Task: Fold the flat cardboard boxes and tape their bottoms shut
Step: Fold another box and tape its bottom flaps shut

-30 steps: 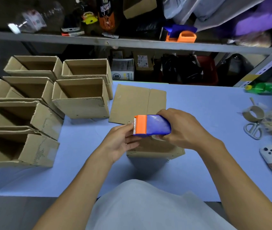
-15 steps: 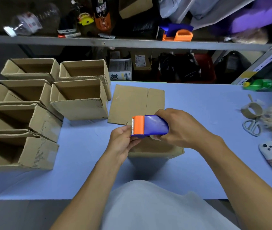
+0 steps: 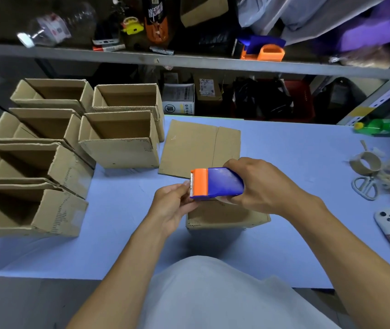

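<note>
Over blue table, tape dispenser lies crosswise, cutter leftward.

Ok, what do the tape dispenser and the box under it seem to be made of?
The tape dispenser looks like moulded plastic: a glossy blue body with highlights and a matte orange head. Its toothed cutter could be metal; too small to tell. The box looks like plain brown corrugated cardboard, matte, with a ragged edge.

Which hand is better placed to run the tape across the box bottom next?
Probably the right hand: it grips the blue and orange tape dispenser just above the brown cardboard box. The left hand only pinches at the toothed end.
</note>
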